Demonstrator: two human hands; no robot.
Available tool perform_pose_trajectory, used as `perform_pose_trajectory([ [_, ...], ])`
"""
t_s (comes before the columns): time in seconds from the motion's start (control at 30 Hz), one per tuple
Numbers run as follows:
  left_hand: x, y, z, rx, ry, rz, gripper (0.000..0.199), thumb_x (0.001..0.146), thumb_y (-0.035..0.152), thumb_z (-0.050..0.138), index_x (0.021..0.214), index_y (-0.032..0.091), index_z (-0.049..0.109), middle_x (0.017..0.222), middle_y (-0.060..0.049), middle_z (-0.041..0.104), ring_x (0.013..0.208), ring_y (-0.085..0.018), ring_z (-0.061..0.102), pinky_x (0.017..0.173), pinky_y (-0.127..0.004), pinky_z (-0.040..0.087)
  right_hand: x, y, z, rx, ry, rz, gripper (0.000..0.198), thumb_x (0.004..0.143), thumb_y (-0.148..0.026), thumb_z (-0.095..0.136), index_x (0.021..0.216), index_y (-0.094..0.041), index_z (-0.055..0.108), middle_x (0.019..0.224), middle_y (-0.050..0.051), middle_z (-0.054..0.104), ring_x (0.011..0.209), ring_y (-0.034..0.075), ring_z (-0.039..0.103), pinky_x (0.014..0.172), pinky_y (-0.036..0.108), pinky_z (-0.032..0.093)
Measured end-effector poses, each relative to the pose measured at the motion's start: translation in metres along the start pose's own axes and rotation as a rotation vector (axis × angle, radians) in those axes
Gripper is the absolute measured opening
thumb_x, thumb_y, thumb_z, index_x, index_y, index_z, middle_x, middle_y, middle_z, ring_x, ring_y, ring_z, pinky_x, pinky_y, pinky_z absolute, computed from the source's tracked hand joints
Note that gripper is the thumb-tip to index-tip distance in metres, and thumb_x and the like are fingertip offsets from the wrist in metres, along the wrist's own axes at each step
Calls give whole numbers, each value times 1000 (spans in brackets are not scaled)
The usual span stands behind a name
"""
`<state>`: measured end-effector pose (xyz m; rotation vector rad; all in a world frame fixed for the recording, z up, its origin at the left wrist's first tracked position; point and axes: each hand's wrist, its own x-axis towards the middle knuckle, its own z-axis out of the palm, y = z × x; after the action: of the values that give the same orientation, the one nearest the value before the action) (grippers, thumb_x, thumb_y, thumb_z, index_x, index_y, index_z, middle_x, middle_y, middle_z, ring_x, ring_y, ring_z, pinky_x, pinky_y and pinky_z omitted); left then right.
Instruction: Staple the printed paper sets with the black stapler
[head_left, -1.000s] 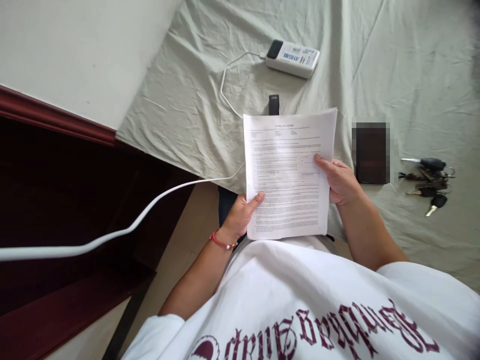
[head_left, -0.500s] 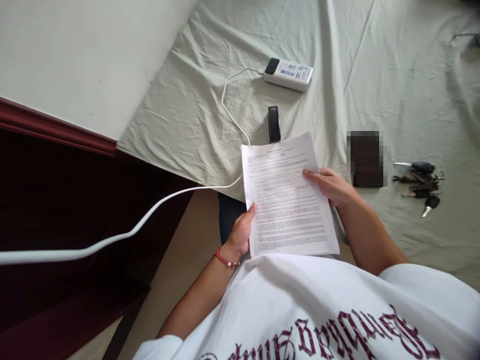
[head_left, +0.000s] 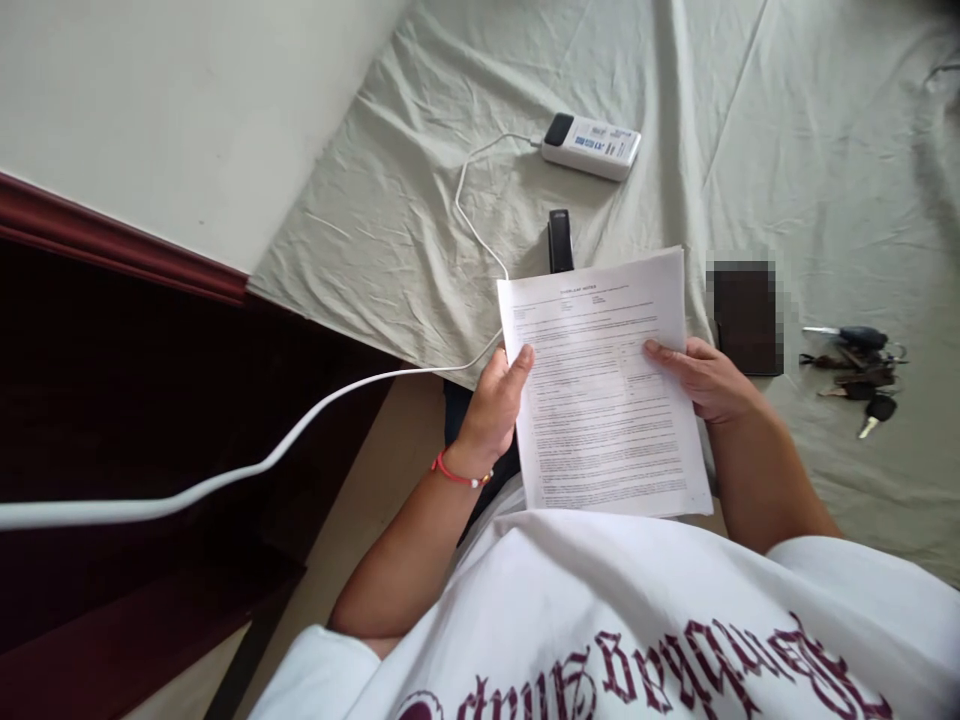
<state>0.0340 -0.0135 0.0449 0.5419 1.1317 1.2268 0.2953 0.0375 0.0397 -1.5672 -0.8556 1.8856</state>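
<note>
A small stack of printed paper sheets is held up before my chest, its text side facing me. My left hand grips the left edge, thumb on top and fingers behind. On the right edge, my right hand pinches the sheets the same way, its thumb lying on the print. Just beyond the top edge lies a black stapler-like object, partly hidden by the paper. The bottom of the sheets meets my white shirt.
A white power bank with a white cable plugged in rests on the greenish cloth. A dark, pixelated rectangular object and a bunch of keys lie to the right. Dark red wooden furniture stands left.
My left hand has slid up the paper's left edge. The sheets have tilted and risen slightly, covering more of the black object. The whole view has shifted a little.
</note>
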Motion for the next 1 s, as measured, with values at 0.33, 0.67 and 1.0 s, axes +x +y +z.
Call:
perform_pose_trajectory([
  [0.33,39,-12,5,7,80,-203,28,87,39,77,98,13,74,97,-11,81,117,-31,73,106,-46,56,12,2,3,-17,59,-168,42,78,-63,81,86,-22,76,79,5,79,66,21,73,60,30,60],
  [0.67,55,-5,11,-10,227,-80,25,79,26,80,72,19,57,78,-3,75,103,-26,76,100,-42,58,17,4,-1,-100,57,-291,43,82,-65,77,89,-23,77,81,4,78,68,22,73,62,32,60],
  [1.0,76,-7,10,-55,223,-170,17,82,27,79,82,17,64,85,-8,78,108,-30,76,101,-48,59,21,3,-1,-111,103,-265,41,82,-64,76,82,-23,76,73,4,76,62,21,71,57,30,57],
])
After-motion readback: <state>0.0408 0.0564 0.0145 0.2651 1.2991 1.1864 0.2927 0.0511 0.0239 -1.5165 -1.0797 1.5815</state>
